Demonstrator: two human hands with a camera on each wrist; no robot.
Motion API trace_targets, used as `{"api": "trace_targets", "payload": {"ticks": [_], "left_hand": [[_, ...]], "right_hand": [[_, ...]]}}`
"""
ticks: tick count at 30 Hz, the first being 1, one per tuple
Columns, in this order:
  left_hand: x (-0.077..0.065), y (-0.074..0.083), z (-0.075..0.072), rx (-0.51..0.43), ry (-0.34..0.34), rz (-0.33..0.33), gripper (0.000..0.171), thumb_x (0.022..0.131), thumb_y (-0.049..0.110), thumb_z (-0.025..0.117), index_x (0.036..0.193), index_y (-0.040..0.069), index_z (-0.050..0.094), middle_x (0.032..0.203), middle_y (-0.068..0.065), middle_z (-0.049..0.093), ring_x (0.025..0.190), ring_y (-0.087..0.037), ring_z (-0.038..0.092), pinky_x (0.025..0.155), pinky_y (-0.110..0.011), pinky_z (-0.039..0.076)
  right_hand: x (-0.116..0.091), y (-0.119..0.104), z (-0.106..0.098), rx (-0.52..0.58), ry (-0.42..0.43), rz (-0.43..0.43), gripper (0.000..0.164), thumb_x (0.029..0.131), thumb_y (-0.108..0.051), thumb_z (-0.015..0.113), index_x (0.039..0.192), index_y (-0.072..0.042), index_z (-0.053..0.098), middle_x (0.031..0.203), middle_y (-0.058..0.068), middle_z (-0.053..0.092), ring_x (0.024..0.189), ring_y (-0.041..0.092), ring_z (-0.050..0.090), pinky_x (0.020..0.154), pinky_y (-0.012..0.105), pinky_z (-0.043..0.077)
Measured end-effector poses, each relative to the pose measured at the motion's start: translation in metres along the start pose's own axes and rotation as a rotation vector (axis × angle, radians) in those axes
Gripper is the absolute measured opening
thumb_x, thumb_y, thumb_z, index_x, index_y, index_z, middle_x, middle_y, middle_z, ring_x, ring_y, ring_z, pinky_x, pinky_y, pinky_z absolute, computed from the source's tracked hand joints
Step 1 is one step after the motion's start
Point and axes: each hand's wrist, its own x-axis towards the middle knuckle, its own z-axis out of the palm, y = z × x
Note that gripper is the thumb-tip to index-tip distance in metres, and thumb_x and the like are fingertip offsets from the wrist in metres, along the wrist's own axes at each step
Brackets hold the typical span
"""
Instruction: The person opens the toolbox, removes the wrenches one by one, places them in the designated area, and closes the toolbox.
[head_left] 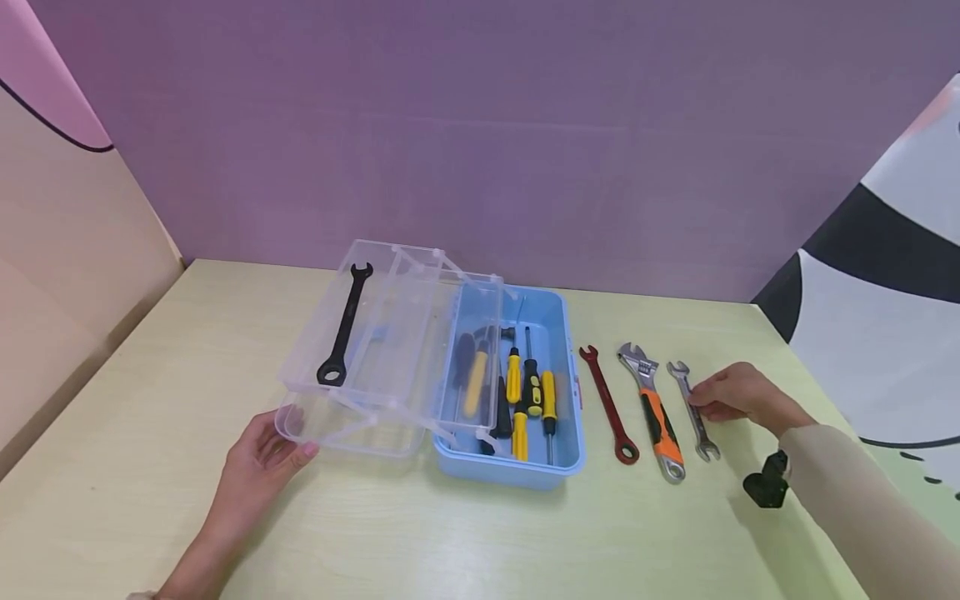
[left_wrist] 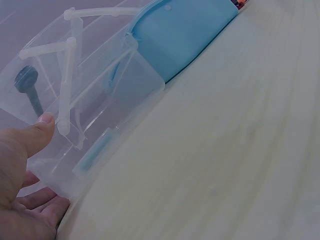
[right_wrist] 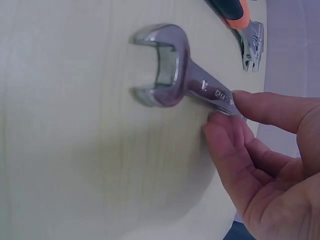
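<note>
Head view: your left hand (head_left: 258, 462) grips the clear tray (head_left: 401, 358), black combination wrench (head_left: 345, 327) inside; right of that grip, the blue toolbox (head_left: 517, 475) holds screwdrivers (head_left: 532, 392). Right wrist view: your right hand (right_wrist: 270, 165) pinches a silver open-end wrench (right_wrist: 197, 80).

Via right wrist view, I find raised marking on shank of silver wrench (right_wrist: 194, 77). Short figure-like mark (right_wrist: 204, 85) stands nearer open-ended head; row of characters (right_wrist: 223, 96) follows along shank. I cannot read either with certainty: slant and blur. Elsewhere, across three views, I record no legible lettering, brand or number.
</note>
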Motion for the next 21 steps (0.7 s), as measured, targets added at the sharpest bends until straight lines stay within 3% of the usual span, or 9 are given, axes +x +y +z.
{"api": "trace_targets", "payload": {"ticks": [8,14,21], "left_hand": [[0.001,0.001,-0.001,0.008,-0.012,-0.021,0.053,0.089,0.004,0.065,0.132,-0.01,0.037,0.135,-0.033,0.044,0.101,0.022,0.045,0.089,0.002,0.041],[0.002,0.001,-0.001,0.005,-0.015,-0.036,0.053,0.089,0.003,0.065,0.132,-0.009,0.036,0.136,-0.033,0.044,0.1,0.022,0.045,0.089,0.002,0.041],[0.002,0.001,-0.001,-0.004,-0.016,-0.033,0.054,0.089,0.003,0.065,0.133,-0.01,0.036,0.136,-0.033,0.044,0.1,0.021,0.045,0.089,0.003,0.041]], "right_hand": [[-0.006,-0.009,-0.007,-0.03,-0.009,-0.006,0.048,0.089,-0.014,0.065,0.122,0.017,0.049,0.086,0.0,0.064,0.073,0.013,0.059,0.072,0.024,0.06],[-0.011,-0.02,-0.01,-0.045,-0.025,-0.062,0.048,0.091,-0.012,0.063,0.123,0.019,0.047,0.091,0.003,0.065,0.077,0.012,0.06,0.075,0.026,0.061],[-0.015,-0.035,-0.016,-0.026,-0.041,-0.107,0.044,0.091,-0.01,0.062,0.122,0.018,0.048,0.086,-0.003,0.065,0.078,0.01,0.063,0.077,0.027,0.061]]}}
